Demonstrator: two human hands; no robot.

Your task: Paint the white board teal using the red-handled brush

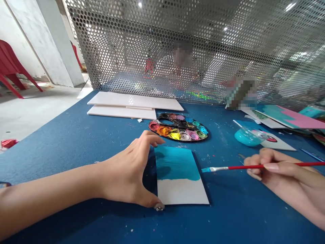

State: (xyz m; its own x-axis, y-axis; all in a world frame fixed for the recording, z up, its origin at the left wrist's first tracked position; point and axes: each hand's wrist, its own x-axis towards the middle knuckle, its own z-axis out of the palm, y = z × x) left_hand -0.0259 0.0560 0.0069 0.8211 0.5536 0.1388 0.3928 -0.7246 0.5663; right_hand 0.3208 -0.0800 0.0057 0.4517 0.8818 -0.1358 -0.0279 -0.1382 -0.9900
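Note:
A small white painting panel (181, 192) lies flat on the blue table, its upper part coated in turquoise paint and its lower strip bare white. My left hand (129, 162) spans the panel's left side, fingers at the upper corner and thumb at the lower corner, gripping it. Between the fingers and thumb of my right hand (274, 169) is a red-handled paintbrush (243, 167). Its turquoise-coated bristles sit just right of the panel, apart from it. Beyond the panel rests an oval paint palette (181, 128) with several wells of different colours.
Two white boards (132, 100) lie stacked at the back left. On the right stands a clear cup of turquoise paint (248, 136), near a turquoise-and-pink painted board (291, 115). A perforated metal screen (152, 44) borders the table's far side. A red chair (12, 67) stands at left.

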